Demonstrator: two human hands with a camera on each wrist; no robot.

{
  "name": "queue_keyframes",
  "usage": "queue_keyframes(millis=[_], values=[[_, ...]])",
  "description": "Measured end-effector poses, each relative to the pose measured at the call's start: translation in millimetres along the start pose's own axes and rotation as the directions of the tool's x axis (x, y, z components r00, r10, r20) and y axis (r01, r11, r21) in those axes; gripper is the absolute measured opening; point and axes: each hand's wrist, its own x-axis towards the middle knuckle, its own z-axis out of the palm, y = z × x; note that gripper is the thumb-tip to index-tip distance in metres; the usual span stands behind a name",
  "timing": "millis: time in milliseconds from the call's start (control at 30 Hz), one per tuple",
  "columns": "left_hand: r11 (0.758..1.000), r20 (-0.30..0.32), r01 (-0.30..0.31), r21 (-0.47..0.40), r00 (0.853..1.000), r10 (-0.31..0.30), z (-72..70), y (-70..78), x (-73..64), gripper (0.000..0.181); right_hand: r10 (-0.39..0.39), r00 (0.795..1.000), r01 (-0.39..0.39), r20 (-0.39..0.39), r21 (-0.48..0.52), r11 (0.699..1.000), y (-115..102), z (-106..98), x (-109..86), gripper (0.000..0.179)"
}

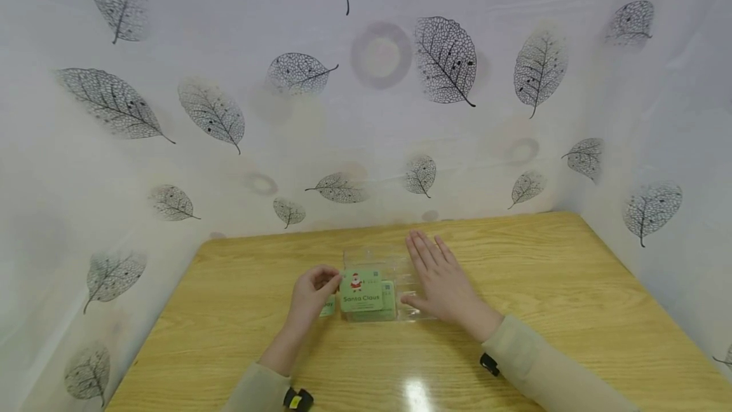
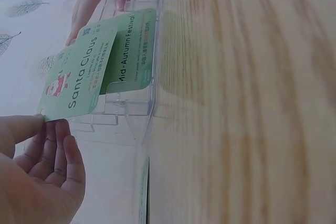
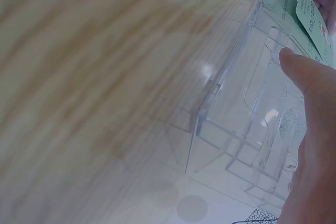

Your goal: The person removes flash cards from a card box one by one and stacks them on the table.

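Observation:
My left hand pinches the left edge of a green Santa Claus card between thumb and fingers. That card is tilted over a second green card reading Mid-Autumn Festival, which lies in the left part of a clear plastic box. My right hand rests over the right part of this box with its fingers straight, the thumb spread toward the cards. In the right wrist view the thumb reaches over the box's divided top. Another green card lies on the table, partly hidden behind my left hand.
The box stands on a wood-grain table near its far side. A pale curtain printed with dark leaves surrounds the back and both sides. Light reflects off the table's front part.

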Motion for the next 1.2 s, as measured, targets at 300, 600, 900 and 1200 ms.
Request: queue_keyframes(millis=[300,600,900,1200], values=[[1.000,-0.019,0.000,0.014,1.000,0.000,-3.6,-0.6,-0.8,0.012,-0.003,1.000,0.003,-0.015,-0.014,1.000,0.2,-0.2,0.2,0.117],[1.000,-0.045,0.012,0.011,0.999,-0.012,-4.5,-1.7,1.8,0.010,-0.001,1.000,0.001,-0.002,-0.014,1.000,0.4,0.5,1.0,0.118],[0.999,-0.061,0.032,-0.002,0.998,-0.032,-7.5,-5.2,1.7,0.011,-0.006,1.000,0.006,0.003,-0.028,1.000,0.9,0.1,1.0,0.118],[0.999,-0.072,0.045,0.000,0.996,-0.045,-10.2,-3.9,1.2,0.012,0.004,1.000,-0.004,0.022,0.001,1.000,0.3,-2.2,0.9,0.118]])
